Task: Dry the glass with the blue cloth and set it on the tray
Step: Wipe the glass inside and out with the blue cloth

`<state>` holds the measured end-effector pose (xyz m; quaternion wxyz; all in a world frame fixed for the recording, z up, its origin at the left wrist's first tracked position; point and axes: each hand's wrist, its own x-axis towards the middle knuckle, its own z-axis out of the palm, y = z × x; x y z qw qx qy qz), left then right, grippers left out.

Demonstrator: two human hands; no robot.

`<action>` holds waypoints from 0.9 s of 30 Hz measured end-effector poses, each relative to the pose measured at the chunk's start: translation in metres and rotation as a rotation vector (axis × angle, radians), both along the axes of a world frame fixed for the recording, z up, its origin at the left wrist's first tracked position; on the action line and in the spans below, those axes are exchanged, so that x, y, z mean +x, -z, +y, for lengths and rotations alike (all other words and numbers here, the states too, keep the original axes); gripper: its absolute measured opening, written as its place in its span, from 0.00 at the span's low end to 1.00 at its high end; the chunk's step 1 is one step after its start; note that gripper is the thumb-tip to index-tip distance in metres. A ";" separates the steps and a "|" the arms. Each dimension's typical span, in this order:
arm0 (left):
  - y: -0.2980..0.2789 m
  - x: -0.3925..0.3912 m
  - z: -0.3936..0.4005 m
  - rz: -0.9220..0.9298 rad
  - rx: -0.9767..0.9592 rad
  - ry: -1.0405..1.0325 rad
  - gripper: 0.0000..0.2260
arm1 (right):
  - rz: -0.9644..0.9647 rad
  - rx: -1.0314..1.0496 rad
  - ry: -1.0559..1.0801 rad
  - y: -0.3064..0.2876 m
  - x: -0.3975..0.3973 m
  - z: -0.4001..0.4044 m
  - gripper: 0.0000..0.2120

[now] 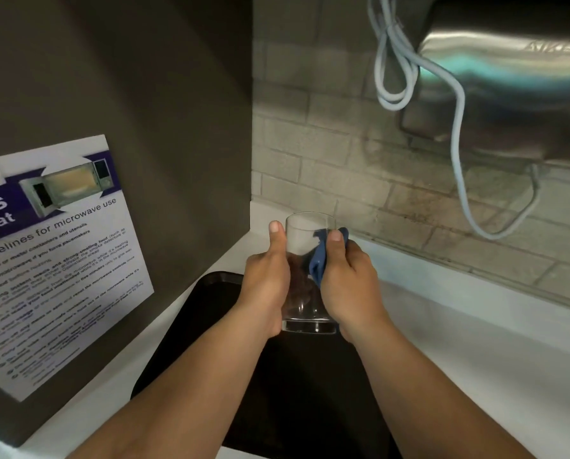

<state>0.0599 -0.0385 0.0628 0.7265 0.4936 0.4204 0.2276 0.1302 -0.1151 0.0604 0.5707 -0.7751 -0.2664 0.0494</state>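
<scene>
A clear drinking glass (305, 233) is held upright between both hands, above the far end of a black tray (191, 339) on the white counter. My left hand (265, 286) grips the glass's left side, thumb up along the wall. My right hand (348, 283) presses a folded blue cloth (320, 260) against the glass's right side, the thumb pinning the cloth near the rim. Most of the cloth is hidden in the palm and behind the glass.
A dark cabinet side with a microwave-use poster (55, 260) stands close on the left. A tiled wall (343, 160) lies behind. A steel appliance (509, 77) with a looped grey cable (459, 144) hangs at the upper right. White counter (475, 359) extends right of the tray.
</scene>
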 end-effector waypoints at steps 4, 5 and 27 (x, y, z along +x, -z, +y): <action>-0.002 -0.001 -0.006 -0.029 0.074 0.166 0.30 | 0.014 0.024 -0.008 0.000 0.006 0.004 0.24; -0.004 0.000 -0.006 -0.031 0.090 0.181 0.28 | 0.000 0.027 -0.008 0.001 0.006 0.005 0.24; -0.006 -0.011 -0.001 -0.234 -0.129 0.173 0.36 | 0.329 0.145 -0.172 -0.014 0.008 -0.002 0.22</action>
